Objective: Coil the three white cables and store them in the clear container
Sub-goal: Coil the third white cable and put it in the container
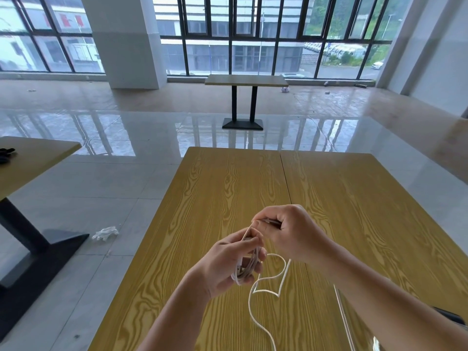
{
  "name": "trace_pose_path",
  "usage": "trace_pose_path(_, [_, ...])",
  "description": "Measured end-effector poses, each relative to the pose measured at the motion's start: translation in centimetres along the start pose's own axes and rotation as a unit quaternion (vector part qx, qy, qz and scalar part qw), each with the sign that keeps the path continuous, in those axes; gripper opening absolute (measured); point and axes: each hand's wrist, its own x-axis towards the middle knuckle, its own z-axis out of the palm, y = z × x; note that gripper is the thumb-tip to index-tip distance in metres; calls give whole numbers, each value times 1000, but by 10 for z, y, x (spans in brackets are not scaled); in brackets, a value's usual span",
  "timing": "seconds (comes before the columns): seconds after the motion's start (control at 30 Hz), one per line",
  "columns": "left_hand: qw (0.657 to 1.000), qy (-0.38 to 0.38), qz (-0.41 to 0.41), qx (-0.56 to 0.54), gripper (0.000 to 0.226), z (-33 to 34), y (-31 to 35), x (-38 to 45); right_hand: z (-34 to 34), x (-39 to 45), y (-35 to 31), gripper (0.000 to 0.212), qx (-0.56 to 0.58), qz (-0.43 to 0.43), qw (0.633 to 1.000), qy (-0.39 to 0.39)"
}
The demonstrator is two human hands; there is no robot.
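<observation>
Above the near part of the wooden table (228,188), my left hand (228,264) grips a bundle of white cable loops (247,269). My right hand (288,231), just above and to the right, pinches a strand of the same white cable where it rises from the bundle. The loose tail of the cable (255,307) hangs from the bundle, kinks over the table and runs off the bottom edge. A clear container (347,323) shows partly at the lower right, mostly behind my right forearm. No other white cable is visible.
The yellow wood-grain table is made of two tops joined by a seam (286,178). Another table (33,158) stands to the left with its black base, a crumpled white scrap (105,233) on the floor beside it. A third table (245,81) stands far off by the windows.
</observation>
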Motion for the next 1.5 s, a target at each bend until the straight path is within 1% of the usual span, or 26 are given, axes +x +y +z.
trace_pose_path(0.03, [1000,-4,1,-8,13,0,0,0,-1,0,3,13,0,9,1000,1])
trace_pose_path(0.1, [999,-16,7,-42,13,-2,0,0,-6,1,10,12,4,27,1000,7])
trace_pose_path(0.17, [996,-8,16,-90,13,-9,-3,2,-13,1,16,11,1,42,999,19])
trace_pose_path(0.27, [987,34,35,-156,13,-21,-6,3,-25,1,29,14,-11,67,997,40])
trace_pose_path(0.37, [981,112,45,-154,24,-22,-6,5,-28,-1,36,17,-45,82,995,39])
trace_pose_path(0.43, [972,159,59,-161,30,-19,-7,8,-19,-4,33,18,-80,73,994,23])
trace_pose_path(0.47, [965,174,72,-183,30,-16,-7,10,-12,-6,30,18,-95,68,993,13])
trace_pose_path(0.53, [949,193,93,-233,31,-13,-6,13,0,-10,25,19,-120,70,990,-14])
trace_pose_path(0.63, [935,215,101,-264,30,-11,-4,16,12,-13,24,24,-138,87,985,-48])
trace_pose_path(0.73, [922,232,108,-292,29,-8,-2,18,20,-15,23,25,-123,87,986,-71])
trace_pose_path(0.97, [896,278,100,-333,26,-20,-6,24,29,-21,11,24,-69,74,982,-159])
trace_pose_path(1.07, [882,320,106,-330,25,-36,-7,23,25,-27,6,26,-68,62,977,-191])
trace_pose_path(1.13, [874,364,104,-306,23,-51,-7,19,19,-32,2,27,-71,58,973,-213])
trace_pose_path(1.23, [866,422,77,-258,23,-71,-12,15,9,-32,-8,24,-78,35,967,-242])
trace_pose_path(1.3, [870,440,58,-217,23,-74,-17,15,4,-30,-18,23,-84,5,965,-249])
trace_pose_path(1.37, [885,431,41,-171,23,-69,-20,16,0,-26,-27,23,-86,-33,966,-242])
trace_pose_path(1.5, [923,370,20,-107,23,-48,-14,16,-5,-16,-36,20,-53,-73,978,-187])
